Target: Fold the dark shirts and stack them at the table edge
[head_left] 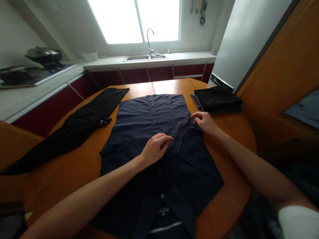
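A dark navy button-up shirt [139, 116] lies spread on the wooden table, its collar toward me and its hem toward the window. Both short sleeves appear turned inward over the body. My left hand [156, 149] is over the middle of the shirt, fingers loosely bent, thumb and index finger apart, nothing in it. Whether it touches the cloth I cannot tell. At the shirt's right edge, just beyond the folded sleeve, my right hand [204, 122] has its fingertips drawn together on the cloth. Its inner fingers are partly hidden.
Black trousers [84, 113] stretch along the left of the wooden table [238, 142]. A folded black garment pile [216, 98] sits at the right rear. Beyond are a counter with a sink [137, 58], a stove with a pan [45, 54], and a fridge [239, 46].
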Demonstrator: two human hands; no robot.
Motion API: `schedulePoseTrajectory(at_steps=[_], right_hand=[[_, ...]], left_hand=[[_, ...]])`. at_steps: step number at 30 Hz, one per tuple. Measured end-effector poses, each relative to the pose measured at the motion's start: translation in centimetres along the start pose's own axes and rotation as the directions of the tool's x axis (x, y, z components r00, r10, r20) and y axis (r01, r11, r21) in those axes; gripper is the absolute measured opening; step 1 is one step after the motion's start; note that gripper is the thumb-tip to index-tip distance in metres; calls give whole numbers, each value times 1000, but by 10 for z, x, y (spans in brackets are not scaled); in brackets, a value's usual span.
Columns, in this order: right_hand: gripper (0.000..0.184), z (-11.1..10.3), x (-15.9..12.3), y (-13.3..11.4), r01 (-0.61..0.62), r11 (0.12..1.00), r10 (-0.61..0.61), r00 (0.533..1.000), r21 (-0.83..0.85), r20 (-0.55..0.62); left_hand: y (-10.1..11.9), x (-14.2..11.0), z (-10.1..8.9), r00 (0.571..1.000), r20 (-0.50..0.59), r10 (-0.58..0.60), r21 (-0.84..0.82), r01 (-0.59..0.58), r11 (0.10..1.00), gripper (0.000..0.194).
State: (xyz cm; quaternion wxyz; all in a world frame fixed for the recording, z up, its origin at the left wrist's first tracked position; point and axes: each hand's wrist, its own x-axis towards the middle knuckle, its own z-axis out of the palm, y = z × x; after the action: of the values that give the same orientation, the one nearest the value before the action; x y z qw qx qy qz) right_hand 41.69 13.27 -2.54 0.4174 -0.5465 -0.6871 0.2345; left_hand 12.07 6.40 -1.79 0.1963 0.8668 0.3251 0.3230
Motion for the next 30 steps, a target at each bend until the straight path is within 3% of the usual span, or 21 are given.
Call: schedulePoseTrajectory(at_steps=[7,9,11,14,16,19,22,27,30], right_hand=[[22,2,-3,-6,52,995,-45,995,-82,95],[23,2,-4,-7,77,991,-66,992,-108,103],[25,3,-4,-7,87,989,-74,991,-119,113],[26,2,-4,-5,91,988,-76,990,-123,121],[27,2,-3,-3,96,988,-80,989,-123,124],[26,1,-3,-1,95,987,-79,988,-126,130],[26,2,-4,-2,108,985,-88,986,-134,144],[29,7,-9,-6,140,969,-99,975,-201,199],[33,13,-11,-8,144,963,-92,970,-229,224]], left_hand=[[1,-1,2,989,94,115,56,-120,991,11],[5,-1,1,991,102,83,19,-85,996,19],[12,3,-5,997,68,-33,-83,39,996,30],[25,14,-31,967,46,-252,-312,253,916,45],[33,23,-58,941,49,-334,-409,324,853,50],[40,31,-101,919,-7,-394,-376,363,853,46],[35,23,-124,907,-35,-420,-251,399,882,40],[4,-18,-115,895,84,-437,-124,445,887,34],[-12,-41,-107,885,47,-463,-48,465,884,33]])
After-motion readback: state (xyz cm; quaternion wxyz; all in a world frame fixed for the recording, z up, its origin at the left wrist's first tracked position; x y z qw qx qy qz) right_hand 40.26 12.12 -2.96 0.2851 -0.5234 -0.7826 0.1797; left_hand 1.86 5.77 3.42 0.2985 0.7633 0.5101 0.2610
